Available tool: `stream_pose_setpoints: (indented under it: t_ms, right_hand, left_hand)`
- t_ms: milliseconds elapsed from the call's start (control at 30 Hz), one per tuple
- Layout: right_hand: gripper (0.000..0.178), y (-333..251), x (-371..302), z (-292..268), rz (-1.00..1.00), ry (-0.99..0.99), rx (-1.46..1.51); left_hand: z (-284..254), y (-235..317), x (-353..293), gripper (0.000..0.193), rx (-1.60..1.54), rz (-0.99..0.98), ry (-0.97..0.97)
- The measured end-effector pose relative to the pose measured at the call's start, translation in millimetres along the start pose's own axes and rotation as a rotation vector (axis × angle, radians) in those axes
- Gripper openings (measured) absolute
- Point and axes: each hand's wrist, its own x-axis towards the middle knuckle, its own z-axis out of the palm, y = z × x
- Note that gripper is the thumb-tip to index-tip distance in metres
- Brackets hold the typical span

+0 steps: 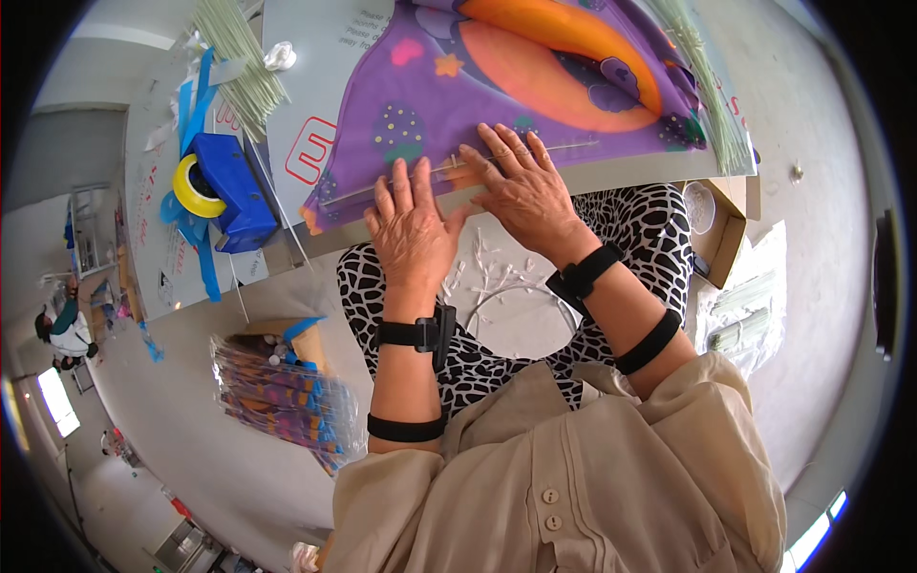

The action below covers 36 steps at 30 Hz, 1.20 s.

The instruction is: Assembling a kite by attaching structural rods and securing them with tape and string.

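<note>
- Purple printed fabric (535,86), with orange shapes and small star and dot motifs, lies spread flat on the white table (315,76), its near edge running along the table's near rim just in front of the person's knees.
- Left hand (413,229) rests flat on that near edge, fingers apart and stretched, palm pressing the cloth down; nothing is pinched in its grip.
- Right hand (521,186) lies just to the right of it, also flat with fingers spread, fingertips over a thin pale rod (564,148) that runs along the fabric near the hem.
- Judging by how it drapes and follows the table, the cloth seems light, thin and limp, probably somewhat slick; it would slide or wrinkle easily, so flat palm pressure or a pinch at the hem suits it best.
- The rod looks slender and springy, likely to flex or snap if bent hard; hold it along its length.
- At far left a bundle of pale sticks (239,57) lies near a blue tape dispenser (229,186) with a yellow roll (194,188).
- A packet of colourful folded pieces (282,401) sits on the floor, near left.
- A cardboard box (728,234) stands to the right.
</note>
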Motion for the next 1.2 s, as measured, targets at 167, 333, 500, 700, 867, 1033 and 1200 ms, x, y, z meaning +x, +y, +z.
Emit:
stream_pose_setpoints:
  t_ms: [167,333,500,700,867,1033,1200]
  right_hand:
    - [0.063,19,-14,-4,0.123,0.041,-0.002]
    - [0.056,34,-17,-6,0.1,0.124,0.118]
    - [0.052,24,-10,0,0.154,0.185,0.162]
    - [0.05,14,-14,2,0.129,0.221,0.069]
    - [0.051,22,-14,-3,0.13,0.185,0.1]
    - [0.054,34,-12,-9,0.276,0.327,0.143]
    - [0.052,43,-15,-13,0.263,0.28,0.149]
  left_hand:
    - [7,-48,1,0.062,0.119,-0.15,0.135]
    - [-2,-106,17,0.04,-0.094,-0.214,0.208]
    - [-22,-89,33,0.028,0.003,-0.217,0.403]
    - [-19,2,-1,0.059,-0.016,0.225,0.071]
    - [-17,0,-18,0.046,0.102,0.121,0.048]
    - [0,-92,13,0.027,-0.377,-0.249,0.312]
    - [-2,-134,51,0.027,-0.48,-0.505,0.076]
